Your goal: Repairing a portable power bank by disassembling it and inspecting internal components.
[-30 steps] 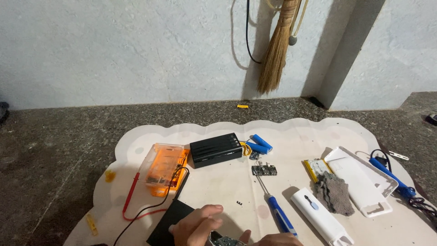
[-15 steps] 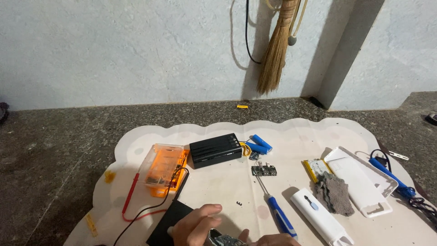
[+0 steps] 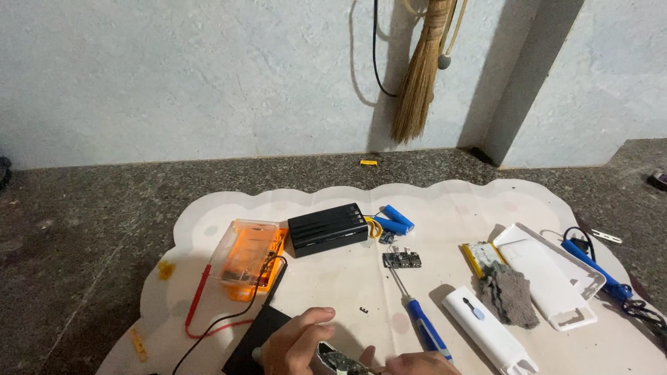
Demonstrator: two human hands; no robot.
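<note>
Hands (image 3: 295, 344) clasp small grey part (image 3: 337, 361), circuitry showing.

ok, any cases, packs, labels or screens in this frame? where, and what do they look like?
Orange multimeter: mat's left, translucent orange box; no screen readable.
Black case: mat centre, rectangular, ribbed.
White shell: right, long open tray.
White cover: lower right, narrow, blue mark.
Flat pouch cell: beside shell, yellow-edged.

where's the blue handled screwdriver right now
In the head view the blue-handled screwdriver lies on the white mat, right of centre, its tip toward the small circuit board, between the person's right hand and the white case.
</note>
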